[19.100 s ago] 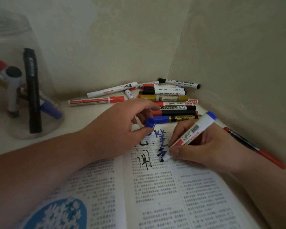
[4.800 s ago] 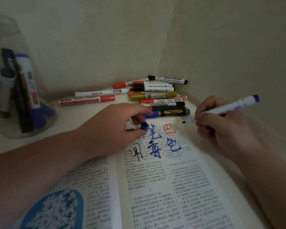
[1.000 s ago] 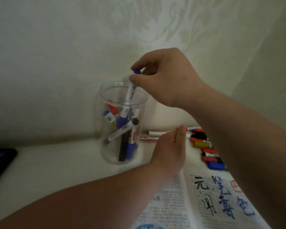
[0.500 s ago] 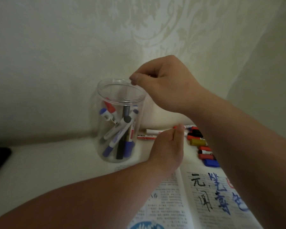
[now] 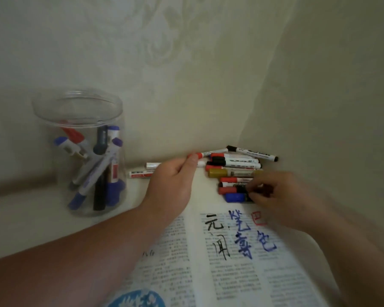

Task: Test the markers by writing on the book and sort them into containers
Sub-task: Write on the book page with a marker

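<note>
An open book (image 5: 228,280) lies in front of me with black, blue and red test writing at the top of its right page. My left hand (image 5: 171,187) rests flat on the book's top edge, its thumb next to a red-tipped white marker (image 5: 211,153). A pile of markers (image 5: 235,165) lies in the corner behind the book. My right hand (image 5: 275,193) is at the pile's near side, its blurred fingertips pinching the dark barrel of a blue-capped marker (image 5: 235,197). A clear jar (image 5: 53,173) on the left holds several markers.
Two walls meet in a corner right behind the marker pile. Two white markers (image 5: 142,172) with red print lie between the jar and my left hand. The pale table surface (image 5: 31,229) runs left of the book.
The blue marker left my right hand and now stands in the jar. My right hand has moved from above the jar down and right to the marker pile. My left hand stayed on the book.
</note>
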A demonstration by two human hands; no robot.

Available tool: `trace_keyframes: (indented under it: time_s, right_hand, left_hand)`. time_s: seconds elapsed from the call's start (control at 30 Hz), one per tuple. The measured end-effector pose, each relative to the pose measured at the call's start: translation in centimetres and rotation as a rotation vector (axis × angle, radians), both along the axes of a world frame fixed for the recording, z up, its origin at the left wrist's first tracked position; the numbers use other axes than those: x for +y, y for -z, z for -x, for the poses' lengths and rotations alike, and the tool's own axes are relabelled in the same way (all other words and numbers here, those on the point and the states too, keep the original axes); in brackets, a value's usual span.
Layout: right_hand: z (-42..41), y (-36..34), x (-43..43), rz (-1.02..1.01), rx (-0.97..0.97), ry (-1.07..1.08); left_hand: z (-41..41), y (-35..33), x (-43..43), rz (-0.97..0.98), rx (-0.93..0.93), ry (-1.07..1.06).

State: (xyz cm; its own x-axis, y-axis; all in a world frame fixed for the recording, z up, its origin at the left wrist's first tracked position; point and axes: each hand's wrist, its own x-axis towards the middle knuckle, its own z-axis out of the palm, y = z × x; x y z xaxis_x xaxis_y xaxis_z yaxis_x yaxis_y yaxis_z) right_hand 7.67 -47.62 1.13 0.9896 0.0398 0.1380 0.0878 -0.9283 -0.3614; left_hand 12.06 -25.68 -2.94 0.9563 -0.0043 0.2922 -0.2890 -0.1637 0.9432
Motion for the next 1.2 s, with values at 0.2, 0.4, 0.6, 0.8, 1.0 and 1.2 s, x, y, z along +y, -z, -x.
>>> trace_keyframes:
  time_s: [0.2,0.4,0.6,0.8,1.0,1.2]
  right_hand:
    - [-0.1,1.1,-0.6,0.188,-0.008,-0.097]
    - [-0.5,1.4,-0.6,0.274,-0.002,-0.121]
    - [-0.4,1.6,-0.2,0.270,0.012,-0.189]
    - [0.5,2.0,0.9,0.148,-0.037,-0.311]
    - [0.5,3.0,0.9,-0.091,-0.183,-0.404]
    - [0.6,2.5,-0.6,-0.514,0.013,-0.172]
  left_hand:
    - [0.1,0.6,-0.5,-0.218,-0.145,0.029]
    - [0.7,0.7,-0.9,-0.354,-0.247,0.096]
    - [1.0,0.7,-1.1,-0.440,-0.247,0.177]
    - [1.3,0.6,-0.8,-0.525,-0.278,0.222]
    - [1.2,0.4,-0.9,-0.706,-0.347,0.262]
    - [2.3,-0.4,-1.0,-0.804,-0.353,0.274]
